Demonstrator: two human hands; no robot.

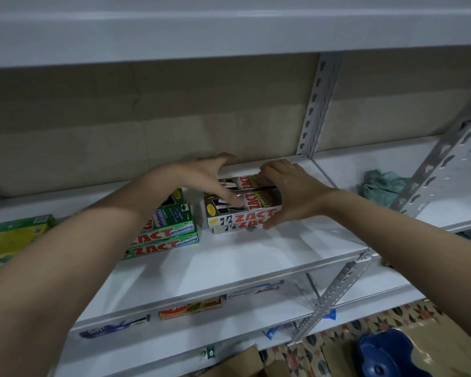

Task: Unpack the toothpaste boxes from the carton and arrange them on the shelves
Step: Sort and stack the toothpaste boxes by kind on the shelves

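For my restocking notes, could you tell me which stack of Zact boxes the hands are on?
The white and black Smokers stack, between the left hand and right hand; the green Whitening stack lies untouched beside it.

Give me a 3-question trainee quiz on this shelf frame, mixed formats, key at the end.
1. True or false: both hands, left hand and right hand, are on the black-and-white ZACT boxes.
2. What lies on the shelf right of the upright post? A) a teal cloth B) a bottle C) a carton
3. Fill in: the green ZACT boxes carry the word ____.

Key: 1 true; 2 A, the teal cloth; 3 whitening.
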